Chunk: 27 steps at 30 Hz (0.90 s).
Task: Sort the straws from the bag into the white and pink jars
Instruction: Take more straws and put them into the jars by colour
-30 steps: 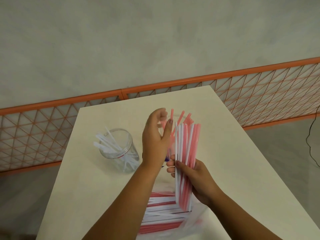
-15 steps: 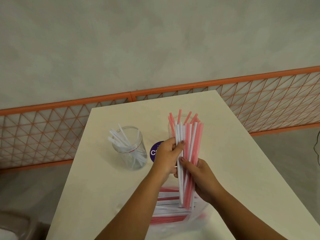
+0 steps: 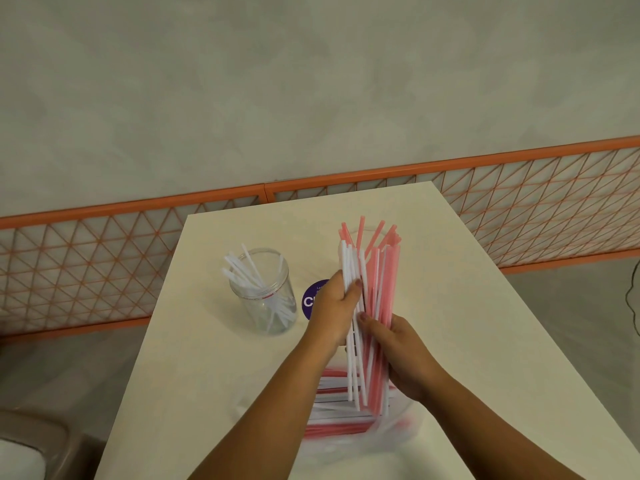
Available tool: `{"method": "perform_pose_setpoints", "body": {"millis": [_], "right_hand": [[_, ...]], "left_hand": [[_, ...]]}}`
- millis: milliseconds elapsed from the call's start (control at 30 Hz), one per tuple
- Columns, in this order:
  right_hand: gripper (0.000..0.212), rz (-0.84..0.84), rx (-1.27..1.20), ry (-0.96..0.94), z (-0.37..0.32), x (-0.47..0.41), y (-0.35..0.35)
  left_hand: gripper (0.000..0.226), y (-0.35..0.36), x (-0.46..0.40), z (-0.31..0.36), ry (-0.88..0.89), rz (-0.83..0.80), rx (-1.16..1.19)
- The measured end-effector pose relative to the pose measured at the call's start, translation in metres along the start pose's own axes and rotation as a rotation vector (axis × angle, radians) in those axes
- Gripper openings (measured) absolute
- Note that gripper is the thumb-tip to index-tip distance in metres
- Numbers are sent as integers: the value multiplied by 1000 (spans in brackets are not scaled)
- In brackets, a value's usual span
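1. Fingers (image 3: pixel 372 329) of right hand (image 3: pixel 401 355) curled around upright bundle of straws (image 3: pixel 375 323), frame centre.
2. Left hand (image 3: pixel 334 311) pinching white straws (image 3: pixel 348 268) at bundle's left edge, thumb on top.
3. Jar of white straws (image 3: pixel 265 296) left of centre; bag (image 3: pixel 346 420) below the hands.

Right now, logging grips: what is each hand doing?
Left hand: pinches white straws.
Right hand: holds the straw bundle.

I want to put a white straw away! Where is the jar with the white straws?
In the head view, the jar with white straws stands on the table, left of the left hand and beside a purple sticker.
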State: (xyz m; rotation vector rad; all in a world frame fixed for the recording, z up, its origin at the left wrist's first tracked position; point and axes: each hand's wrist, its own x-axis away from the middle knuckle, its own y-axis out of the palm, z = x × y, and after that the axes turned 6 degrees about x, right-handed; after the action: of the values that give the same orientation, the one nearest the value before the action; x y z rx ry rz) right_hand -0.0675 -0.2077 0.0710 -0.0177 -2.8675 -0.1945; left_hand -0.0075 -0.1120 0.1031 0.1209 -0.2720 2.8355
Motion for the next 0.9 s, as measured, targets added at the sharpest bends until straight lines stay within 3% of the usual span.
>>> {"method": "perform_pose_setpoints", "body": {"millis": [367,567,700,900], "right_hand": [[22,-38,104,-5,1,-1,4],[20,-40,55,-23,-1,-9,7],[20,-73,43,-20,0,-16,10],[17,-142,58,3,4,-22,16]], "left_hand": [[15,-15,-12,4,-51,204,168],[15,-22,-10,3,-60,102,176],[17,-27,-14,-2,-83,152,165],[11,-59,-31,18,37,278,475]]}}
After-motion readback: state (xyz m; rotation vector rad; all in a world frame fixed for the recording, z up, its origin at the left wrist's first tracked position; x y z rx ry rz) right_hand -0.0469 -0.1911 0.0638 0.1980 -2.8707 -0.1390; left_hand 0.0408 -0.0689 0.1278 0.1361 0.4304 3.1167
